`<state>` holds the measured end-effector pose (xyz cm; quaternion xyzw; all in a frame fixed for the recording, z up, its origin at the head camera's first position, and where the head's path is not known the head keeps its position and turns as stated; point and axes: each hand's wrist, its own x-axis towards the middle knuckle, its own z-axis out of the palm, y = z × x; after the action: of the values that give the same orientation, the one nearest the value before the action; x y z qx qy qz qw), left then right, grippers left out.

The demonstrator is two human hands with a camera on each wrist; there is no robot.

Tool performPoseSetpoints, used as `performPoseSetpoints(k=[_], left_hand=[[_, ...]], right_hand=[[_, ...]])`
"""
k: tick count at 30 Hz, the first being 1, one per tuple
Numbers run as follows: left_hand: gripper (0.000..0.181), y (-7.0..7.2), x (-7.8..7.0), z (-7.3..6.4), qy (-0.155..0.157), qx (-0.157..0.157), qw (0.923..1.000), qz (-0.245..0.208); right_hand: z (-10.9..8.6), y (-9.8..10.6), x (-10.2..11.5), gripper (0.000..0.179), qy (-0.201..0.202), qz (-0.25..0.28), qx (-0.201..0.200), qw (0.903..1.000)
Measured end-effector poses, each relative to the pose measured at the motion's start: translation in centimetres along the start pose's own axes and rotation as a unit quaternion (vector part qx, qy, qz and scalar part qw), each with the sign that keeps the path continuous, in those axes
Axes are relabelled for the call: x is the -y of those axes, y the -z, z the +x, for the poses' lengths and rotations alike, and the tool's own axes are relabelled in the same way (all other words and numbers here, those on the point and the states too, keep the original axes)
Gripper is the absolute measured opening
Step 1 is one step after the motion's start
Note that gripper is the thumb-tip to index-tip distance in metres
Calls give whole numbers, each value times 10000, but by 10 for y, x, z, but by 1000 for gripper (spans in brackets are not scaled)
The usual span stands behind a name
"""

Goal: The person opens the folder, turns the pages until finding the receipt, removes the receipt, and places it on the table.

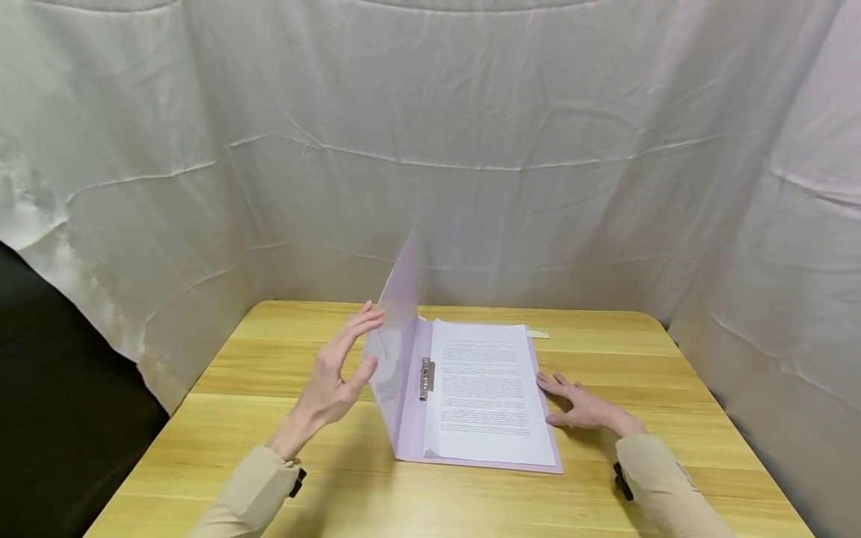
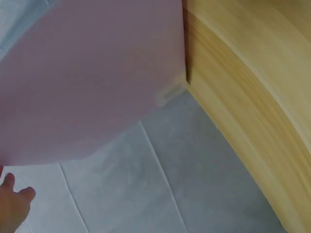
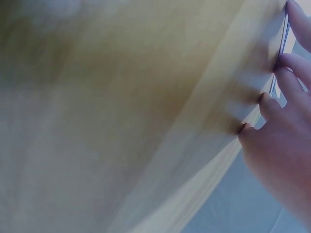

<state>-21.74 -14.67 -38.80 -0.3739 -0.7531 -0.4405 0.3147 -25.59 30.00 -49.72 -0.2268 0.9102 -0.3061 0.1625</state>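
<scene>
The lilac folder (image 1: 413, 396) lies spread near the centre of the wooden table (image 1: 222, 433), its cover (image 1: 401, 299) standing tilted up along the hinge. At the folder's nine o'clock, the left hand (image 1: 339, 377) is raised beside the cover's free edge, fingers extended toward two o'clock and thumb well apart, grasping nothing (whether the fingertips touch the cover, I cannot tell). At four o'clock, the right hand (image 1: 584, 407) lies low and spread wide, fingertips against the folder's edge. Between them rest printed sheets (image 1: 484, 388), with a metal clip (image 1: 426, 379) at their nine o'clock.
</scene>
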Motion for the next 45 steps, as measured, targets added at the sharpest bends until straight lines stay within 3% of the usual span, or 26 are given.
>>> performPoseSetpoints(k=[7,12,17,22,27,35,41,45], left_hand=[[40,22,11,1,-237,132,9996,-122],[38,39,15,0,8,462,9989,38],[36,56,17,-1,141,711,9965,407],[34,72,17,-1,290,879,9895,1112],[34,82,13,-3,707,1212,9675,2104],[39,88,13,-5,1034,1895,9162,3375],[47,81,17,-10,1598,2435,8799,3754],[52,71,24,-15,1886,2742,8673,3701]], right_hand=[[0,-1,-2,83,-17,39,19,10000],[0,0,-1,83,-19,40,24,10000],[0,0,2,83,-34,36,20,10000],[-1,0,3,82,-4,43,9,10000],[-2,0,3,82,43,57,9,10000],[-1,0,2,83,27,38,20,10000],[-1,0,2,83,52,68,4,10000],[-1,-1,2,82,52,92,-7,9999]])
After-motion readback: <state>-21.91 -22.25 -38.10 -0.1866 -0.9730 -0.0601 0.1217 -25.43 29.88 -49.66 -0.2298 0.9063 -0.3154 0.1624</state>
